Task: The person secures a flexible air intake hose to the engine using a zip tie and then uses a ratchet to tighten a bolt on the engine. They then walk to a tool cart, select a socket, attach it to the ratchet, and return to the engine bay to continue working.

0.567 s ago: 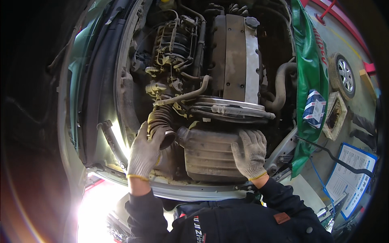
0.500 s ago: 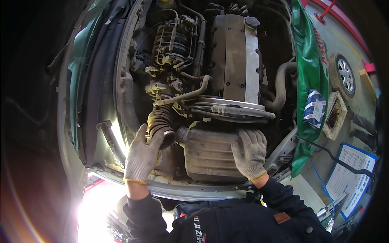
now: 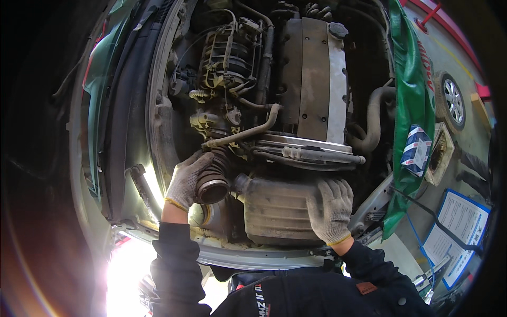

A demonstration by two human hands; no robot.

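In the engine bay, my left hand (image 3: 188, 179), in a whitish knit glove, wraps around the side of a dark ribbed air intake hose (image 3: 217, 168). The hose's round open end faces me, apart from the stub of the air filter housing (image 3: 277, 211). My right hand (image 3: 334, 209), gloved alike, lies flat with fingers stretched on the right part of that dusty, ribbed housing. Beyond the hose, a bent pipe (image 3: 245, 133) crosses toward the engine cover (image 3: 314, 79).
A green fender cover (image 3: 409, 68) hangs over the right side, with a blue-and-white box (image 3: 416, 150) on it. Past it are a wheel (image 3: 452, 100), a used air filter (image 3: 438, 153) and a clipboard (image 3: 459, 232). A bright work lamp (image 3: 152, 187) shines at the left.
My left hand has moved forward along the hose and now grips its side; the hose's open end tilts up more toward me. My right hand stays on the housing.
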